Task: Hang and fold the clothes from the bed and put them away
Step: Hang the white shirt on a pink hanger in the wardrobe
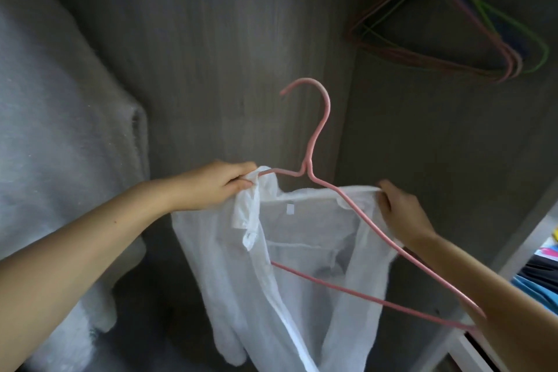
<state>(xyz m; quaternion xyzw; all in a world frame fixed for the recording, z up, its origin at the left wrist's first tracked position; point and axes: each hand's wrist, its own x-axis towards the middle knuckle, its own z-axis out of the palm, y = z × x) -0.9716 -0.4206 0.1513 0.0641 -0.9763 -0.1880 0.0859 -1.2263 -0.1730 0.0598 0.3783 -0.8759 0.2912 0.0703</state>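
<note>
Left hand (219, 186) pinching white shirt (290, 269) collar plus pink hanger (320, 178) arm. Right hand (401, 211) gripping opposite shoulder seam. Shirt half on hanger, inside wardrobe (229, 39). Spare hangers (453, 27) upper right.

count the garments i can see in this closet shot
2 clear ones: the sheer white shirt held on the pink hanger at centre, and a grey garment hanging at left. Folded clothes at the right edge are too cropped to count.
</note>
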